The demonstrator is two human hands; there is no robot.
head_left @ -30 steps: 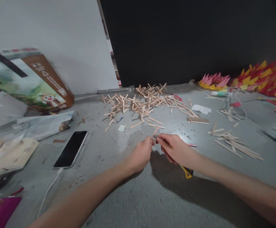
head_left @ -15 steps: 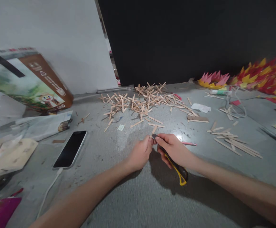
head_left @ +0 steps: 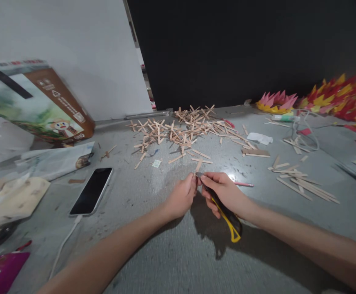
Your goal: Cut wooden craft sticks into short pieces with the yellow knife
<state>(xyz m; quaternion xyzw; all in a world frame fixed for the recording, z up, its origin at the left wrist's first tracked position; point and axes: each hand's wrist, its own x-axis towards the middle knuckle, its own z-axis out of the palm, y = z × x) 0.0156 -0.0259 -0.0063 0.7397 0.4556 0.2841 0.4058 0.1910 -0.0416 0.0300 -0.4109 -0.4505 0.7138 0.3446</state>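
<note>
My left hand (head_left: 181,197) is closed, pinching a flat wooden craft stick (head_left: 199,165) whose far end pokes out beyond the fingertips. In my right hand (head_left: 223,191) is a black and yellow utility knife (head_left: 231,223), its handle slanting down toward me. The knife's front end meets the stick close to the left fingertips; the blade itself is too small to make out. Beyond the hands lies a pile of craft sticks (head_left: 184,132), many joined crosswise. A red pencil (head_left: 243,184) rests on the table just past my right hand.
Loose sticks (head_left: 312,188) lie at the right, near a crumpled white paper (head_left: 260,138). A phone (head_left: 92,192) on a charging cable lies left, with a printed carton (head_left: 52,106) and a purple packet (head_left: 5,267). Folded-paper pieces (head_left: 339,98) stand far right.
Both hands stay nearly in place, with the knife still at the stick. The knife's handle end has dipped slightly, and the view has shifted a little.
</note>
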